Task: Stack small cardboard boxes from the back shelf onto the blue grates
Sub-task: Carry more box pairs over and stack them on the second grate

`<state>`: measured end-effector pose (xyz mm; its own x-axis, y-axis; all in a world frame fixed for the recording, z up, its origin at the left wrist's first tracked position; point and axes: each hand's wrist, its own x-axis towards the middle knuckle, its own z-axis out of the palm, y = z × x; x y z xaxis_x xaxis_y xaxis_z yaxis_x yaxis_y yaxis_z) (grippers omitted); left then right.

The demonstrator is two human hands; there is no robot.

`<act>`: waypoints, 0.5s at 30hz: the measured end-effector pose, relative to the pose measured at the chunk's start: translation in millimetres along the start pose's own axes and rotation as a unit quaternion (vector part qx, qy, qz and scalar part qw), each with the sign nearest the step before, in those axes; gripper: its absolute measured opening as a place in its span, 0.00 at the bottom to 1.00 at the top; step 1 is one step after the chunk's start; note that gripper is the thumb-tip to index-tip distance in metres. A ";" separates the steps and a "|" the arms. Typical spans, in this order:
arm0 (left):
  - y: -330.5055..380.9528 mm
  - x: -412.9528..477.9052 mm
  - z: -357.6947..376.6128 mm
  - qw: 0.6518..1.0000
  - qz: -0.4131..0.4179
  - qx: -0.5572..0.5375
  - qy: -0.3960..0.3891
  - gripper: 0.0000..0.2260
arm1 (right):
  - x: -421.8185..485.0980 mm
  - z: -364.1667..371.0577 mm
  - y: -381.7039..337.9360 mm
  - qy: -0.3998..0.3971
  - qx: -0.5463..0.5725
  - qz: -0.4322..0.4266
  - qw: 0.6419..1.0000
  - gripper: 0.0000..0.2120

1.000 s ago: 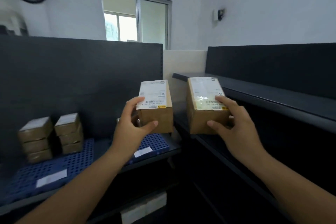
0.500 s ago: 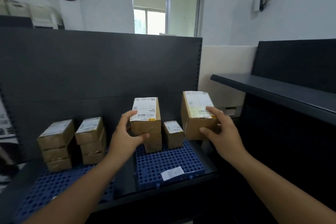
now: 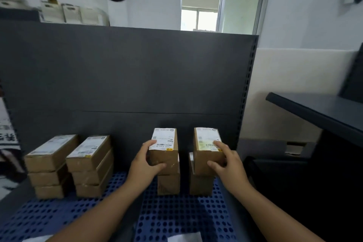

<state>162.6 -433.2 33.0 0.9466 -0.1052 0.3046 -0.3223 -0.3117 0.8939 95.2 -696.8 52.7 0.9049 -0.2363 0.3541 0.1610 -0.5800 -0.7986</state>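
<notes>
My left hand (image 3: 144,165) grips a small cardboard box with a white label (image 3: 164,148), which rests on top of another box (image 3: 169,183) on the right blue grate (image 3: 176,214). My right hand (image 3: 228,165) grips a second labelled box (image 3: 206,147) that sits slightly askew on a lower box (image 3: 200,185) beside the first pile. On the left blue grate (image 3: 39,216) stand two piles of three boxes each (image 3: 49,167) (image 3: 91,165).
A dark grey back panel (image 3: 127,76) rises directly behind the piles. A dark shelf (image 3: 318,112) juts in at the right. White paper slips lie on the grates near the bottom edge. A clock and a window are on the far wall.
The view has swung left from the right-hand shelf to the grates. Both hands carried their boxes down and forward onto the two boxes standing on the right grate.
</notes>
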 end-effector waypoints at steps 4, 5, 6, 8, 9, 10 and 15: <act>-19.6 22.4 21.1 1.000 -0.008 0.028 0.002 0.33 | 23.7 17.5 25.5 -0.029 -0.003 0.007 1.000 0.28; -22.7 26.0 25.1 0.999 -0.010 0.032 0.000 0.33 | 27.5 21.4 31.2 -0.030 0.002 0.010 0.999 0.28; -25.5 28.5 28.6 0.999 -0.012 0.036 -0.003 0.33 | 30.7 24.5 35.9 -0.032 0.005 0.012 0.999 0.28; -29.6 31.2 34.6 0.998 -0.011 0.054 -0.009 0.33 | 35.0 29.3 43.2 -0.037 -0.002 0.015 0.999 0.28; -31.9 31.4 37.0 0.998 -0.008 0.063 -0.011 0.33 | 36.3 30.9 46.2 -0.040 -0.005 0.015 0.999 0.28; -34.5 30.9 38.6 0.998 -0.006 0.067 -0.014 0.33 | 37.5 32.2 48.9 -0.043 -0.006 0.015 0.999 0.28; -39.1 27.4 38.8 0.998 -0.007 0.064 -0.002 0.34 | 37.2 34.0 53.7 -0.048 -0.013 0.011 0.999 0.30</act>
<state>201.2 -460.6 -6.4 0.9508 -0.1049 0.2913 -0.3075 -0.4307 0.8485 150.8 -710.2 6.4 0.9419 -0.1732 0.2878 0.1325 -0.5958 -0.7922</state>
